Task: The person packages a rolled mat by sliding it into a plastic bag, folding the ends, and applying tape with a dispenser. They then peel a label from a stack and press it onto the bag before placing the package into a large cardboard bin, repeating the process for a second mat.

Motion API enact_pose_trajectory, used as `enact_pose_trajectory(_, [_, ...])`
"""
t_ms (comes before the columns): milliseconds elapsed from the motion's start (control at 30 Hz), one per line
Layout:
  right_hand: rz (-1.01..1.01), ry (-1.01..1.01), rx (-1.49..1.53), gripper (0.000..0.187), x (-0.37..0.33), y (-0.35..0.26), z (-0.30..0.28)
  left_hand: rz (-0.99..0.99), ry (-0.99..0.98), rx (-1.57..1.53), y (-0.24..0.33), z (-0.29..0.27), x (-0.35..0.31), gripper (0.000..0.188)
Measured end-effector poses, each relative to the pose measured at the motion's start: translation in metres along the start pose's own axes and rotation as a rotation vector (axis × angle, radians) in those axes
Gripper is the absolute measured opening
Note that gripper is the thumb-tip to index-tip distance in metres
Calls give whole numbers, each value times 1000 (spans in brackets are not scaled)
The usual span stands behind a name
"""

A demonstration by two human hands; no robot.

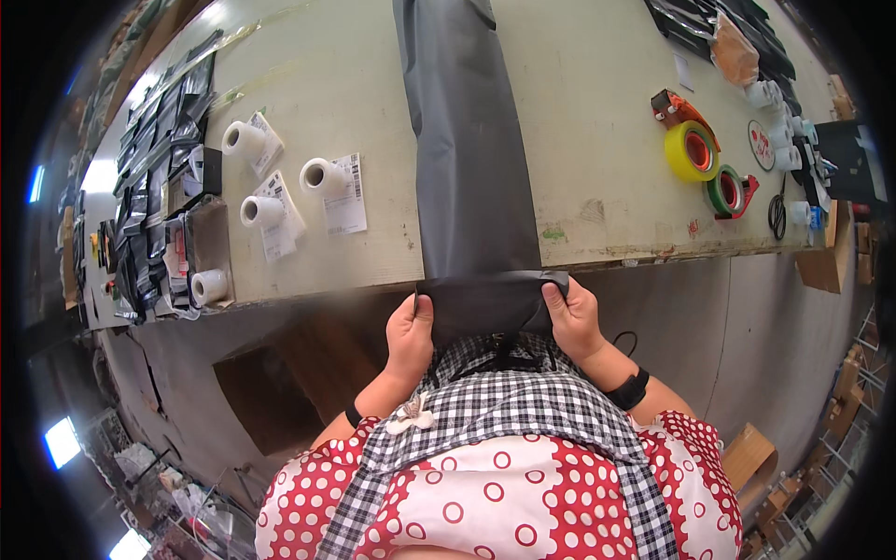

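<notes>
In the head view I'm watching both hands working near the centre, just below the desk's (pixel 597 131) near edge. A long black plastic strip (pixel 476 168) is running down from 12 o'clock across the desk, its near end hanging past the edge in front of the checked apron (pixel 485 397).

The left hand (pixel 408 338), toward 7 o'clock from centre, is pinching the strip's left side, thumb up; its grip is sitting closed on the plastic. The right hand (pixel 576 324), toward 4 o'clock, is gripping the right side the same way, its grip also closed, so the plastic is stretching between them.

At 10 o'clock, pale rolls (pixel 265 212) are standing on white labels (pixel 346 213). Farther out between 9 and 10, dark packages (pixel 140 215) are lying heaped. At 2 o'clock, a yellow tape roll (pixel 679 157) is resting beside a green tape roll (pixel 717 191), and a coiled cable (pixel 777 215) is lying nearer 3.
</notes>
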State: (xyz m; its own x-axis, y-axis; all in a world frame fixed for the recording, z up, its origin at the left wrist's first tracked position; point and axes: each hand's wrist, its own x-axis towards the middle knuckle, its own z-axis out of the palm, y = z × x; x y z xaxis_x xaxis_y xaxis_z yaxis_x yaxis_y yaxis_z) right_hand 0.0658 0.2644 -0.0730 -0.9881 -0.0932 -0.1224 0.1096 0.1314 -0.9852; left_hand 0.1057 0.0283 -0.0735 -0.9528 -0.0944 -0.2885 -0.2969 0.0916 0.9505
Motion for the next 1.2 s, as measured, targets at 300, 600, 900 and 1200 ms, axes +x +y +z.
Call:
enact_pose_trajectory(300, [180, 54, -130, 28, 8, 23, 8, -192, 125, -145, -32, 14, 17, 45])
enact_pose_trajectory(600, [273, -139, -807, 19, 12, 15, 3, -60, 259, 423, -34, 24, 16, 14])
enact_pose_trajectory(900, [-229, -311, -403, 80, 18, 12, 20, 441, -121, 261, -6, 28, 32, 68])
enact_pose_trajectory(1200, [-736, -473, -682, 57, 140, -93, 75, 334, 175, 1212, -21, -84, 70, 68])
